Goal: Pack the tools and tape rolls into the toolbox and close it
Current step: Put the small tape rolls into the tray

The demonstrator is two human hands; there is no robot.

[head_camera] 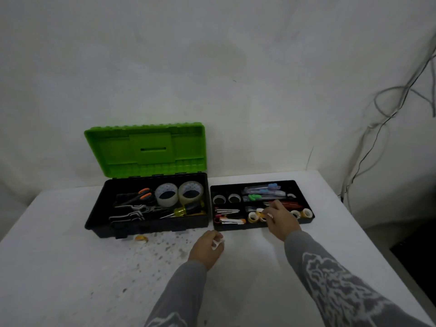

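Note:
The black toolbox (99,213) stands open, its green lid (146,149) leaning back against the wall. Inside lie scissors (139,197), pliers (134,213), a yellow-handled screwdriver (184,211) and two big clear tape rolls (166,194). To its right sits the black insert tray (304,199) with small tape rolls (253,217), pens and cutters. My right hand (282,220) reaches into the tray's front, fingers pinching a small tape roll. My left hand (207,247) rests on the table in front of the tray, closed on a small white tape roll. One small tape roll (141,239) lies loose before the toolbox.
The white table (70,267) is speckled with dark spots in front of the toolbox. Its right edge drops off past the tray. Cables (382,109) hang down the wall at the right. The wall stands right behind the toolbox.

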